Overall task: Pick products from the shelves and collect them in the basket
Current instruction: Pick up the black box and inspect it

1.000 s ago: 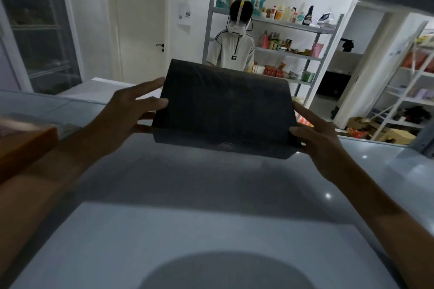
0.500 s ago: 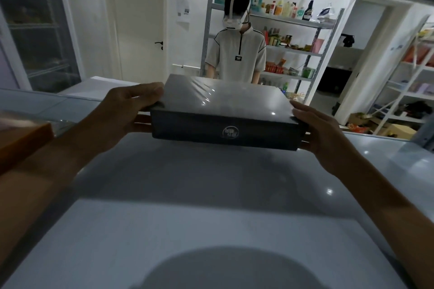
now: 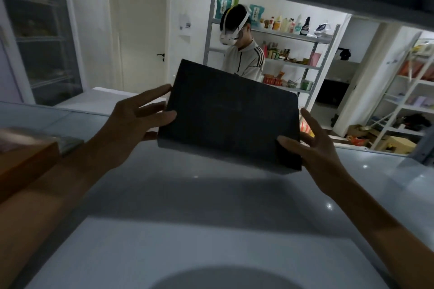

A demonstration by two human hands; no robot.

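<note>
Tipped up again, black box (image 3: 231,115) sits between both hands.

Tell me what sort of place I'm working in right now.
Probably a mock shop or stockroom. A grey metal shelving unit carries bottles and snack packs, white racks stand to the right, and both hands hold a black box over a grey shelf board.

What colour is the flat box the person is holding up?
The box looks plain black or very dark grey, with no visible pattern, seen in the head view.
</note>
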